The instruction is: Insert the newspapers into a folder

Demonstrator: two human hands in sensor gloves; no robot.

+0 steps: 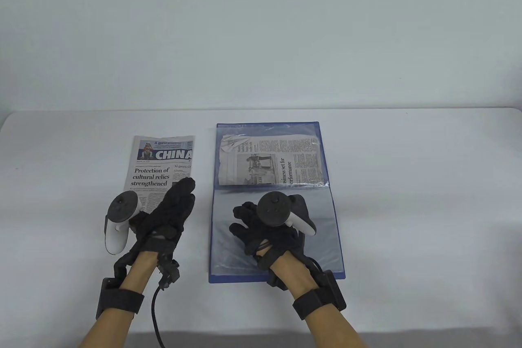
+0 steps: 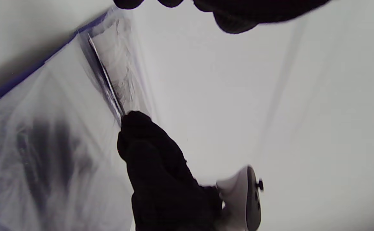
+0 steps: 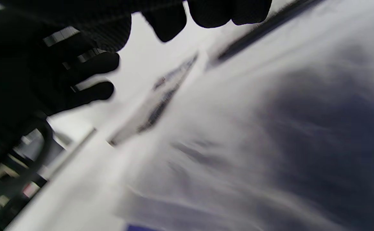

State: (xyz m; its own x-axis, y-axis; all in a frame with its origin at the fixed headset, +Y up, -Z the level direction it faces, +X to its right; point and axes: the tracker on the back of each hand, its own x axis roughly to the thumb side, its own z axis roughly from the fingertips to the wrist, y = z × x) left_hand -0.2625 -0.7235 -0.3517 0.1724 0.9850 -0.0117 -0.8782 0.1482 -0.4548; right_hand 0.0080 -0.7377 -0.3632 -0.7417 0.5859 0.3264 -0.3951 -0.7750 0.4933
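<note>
A folded newspaper [image 1: 161, 164] with a "CHINA" masthead lies on the table left of an open blue folder [image 1: 336, 238]. The folder's upper clear sleeve holds another newspaper [image 1: 273, 158]. My left hand [image 1: 179, 201] is over the loose newspaper's lower right corner with fingers stretched out; I cannot tell if it touches the paper. My right hand [image 1: 248, 223] rests with fingers spread on the lower clear sleeve [image 1: 318, 217]. In the left wrist view a right fingertip [image 2: 135, 125] is at the sleeve's edge. The right wrist view is blurred and shows the sleeve [image 3: 270, 128] and my left hand [image 3: 45, 64].
The white table [image 1: 408, 201] runs to a plain wall at the back. A black cable [image 1: 157, 315] hangs from my left wrist over the table's front edge. The folder's blue edge [image 2: 10, 83] shows in the left wrist view.
</note>
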